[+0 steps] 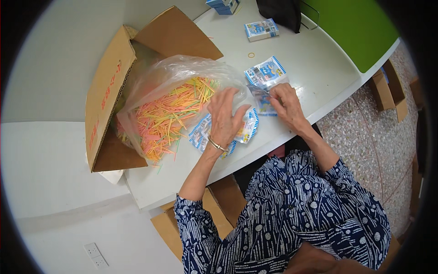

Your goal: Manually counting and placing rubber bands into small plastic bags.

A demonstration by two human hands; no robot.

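Observation:
My left hand, a bangle on its wrist, is over several small blue-and-white packets on the table. Its fingers are stretched out with the thumb apart, and it looks to hold nothing. Beside it, a clear plastic bag lies with its mouth toward me, full of thin pink, yellow and green sticks. My right hand is closed, pinching the edge of a shiny blue-and-clear packet. Another blue-and-white packet lies flat just beyond it.
A tipped cardboard box surrounds the bag on the left. Farther back are a filled packet, a rubber band, a blue-and-white stack and a black bag. An open carton stands below the white table's edge.

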